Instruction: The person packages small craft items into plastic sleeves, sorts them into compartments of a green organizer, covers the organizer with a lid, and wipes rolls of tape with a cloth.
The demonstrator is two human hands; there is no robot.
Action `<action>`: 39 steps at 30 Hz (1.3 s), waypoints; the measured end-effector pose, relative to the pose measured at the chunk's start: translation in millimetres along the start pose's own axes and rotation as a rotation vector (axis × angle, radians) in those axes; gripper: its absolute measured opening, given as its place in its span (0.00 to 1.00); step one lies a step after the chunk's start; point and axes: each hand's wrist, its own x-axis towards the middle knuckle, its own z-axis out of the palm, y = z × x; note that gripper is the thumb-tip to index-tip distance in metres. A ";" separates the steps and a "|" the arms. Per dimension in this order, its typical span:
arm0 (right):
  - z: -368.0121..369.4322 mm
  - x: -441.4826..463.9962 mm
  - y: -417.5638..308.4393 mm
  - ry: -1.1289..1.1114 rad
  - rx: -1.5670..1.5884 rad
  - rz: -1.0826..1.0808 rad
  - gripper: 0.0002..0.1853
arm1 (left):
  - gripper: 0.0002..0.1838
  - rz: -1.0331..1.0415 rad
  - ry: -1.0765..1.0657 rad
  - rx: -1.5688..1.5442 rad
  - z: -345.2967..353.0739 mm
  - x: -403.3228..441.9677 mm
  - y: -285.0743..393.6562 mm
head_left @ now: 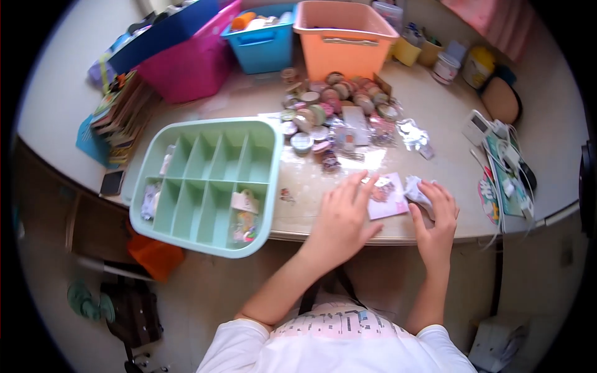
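Near the desk's front edge lies a pink-and-white printed card (389,198) with brown figures on it. My left hand (346,214) is at the card's left side, fingers spread and holding nothing. My right hand (437,217) rests by a crumpled whitish packet (416,189) at the card's right; its fingers curve over the packet's right side. A pale green divided tray (268,233) stands to the left, with small packets in a few compartments. Behind the card is a pile of round tape rolls (303,142) and clear bags.
Pink (186,74), blue (264,53) and orange bins (346,59) line the back of the desk. Books (127,118) and a phone (112,183) lie at the left. White cables (513,155), a white device (476,127) and a silvery wrapper (415,137) are on the right.
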 end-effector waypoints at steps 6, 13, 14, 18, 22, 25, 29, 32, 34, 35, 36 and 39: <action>-3.3 4.0 30.1 0.020 0.135 0.123 0.13 | 0.57 -0.026 -0.158 -0.139 0.9 21.3 -26.4; 28.2 37.8 -16.2 -0.035 0.159 -0.088 0.08 | 0.65 -0.096 -0.130 -0.322 2.1 19.5 -31.5; 38.0 35.6 -21.4 -0.110 0.194 -0.105 0.08 | 0.65 -0.087 -0.139 -0.302 1.6 19.5 -31.9; 27.6 10.8 -28.5 -0.260 0.455 -0.062 0.08 | 0.63 -0.060 -0.154 -0.352 0.4 18.4 -34.5; 19.6 9.1 -11.5 -0.184 0.331 0.183 0.09 | 0.61 -0.091 -0.163 -0.340 -2.2 20.6 -28.4; 51.3 24.8 -11.5 -0.081 0.215 0.008 0.12 | 0.61 -0.084 -0.155 -0.342 -0.5 19.3 -29.3; 43.1 17.8 -30.0 -0.209 0.285 -0.110 0.17 | 0.59 -0.160 -0.108 -0.476 -1.8 16.4 -34.9; 21.1 4.4 -21.2 -0.310 0.425 -0.018 0.15 | 0.58 -0.146 -0.111 -0.488 -4.4 18.0 -33.4; 12.6 1.9 -10.9 -0.239 0.174 0.017 0.13 | 0.56 -0.126 -0.149 -0.395 -7.5 19.2 -28.2; 18.0 7.1 -7.5 -0.165 0.102 0.027 0.13 | 0.55 -0.102 -0.141 -0.339 -5.1 18.6 -29.4; 27.3 12.9 -4.6 -0.102 0.060 0.036 0.14 | 0.55 -0.077 -0.132 -0.280 -2.9 18.3 -30.4; 48.9 18.9 -12.8 -0.058 0.124 0.027 0.16 | 0.54 -0.073 -0.111 -0.323 -2.9 18.7 -32.3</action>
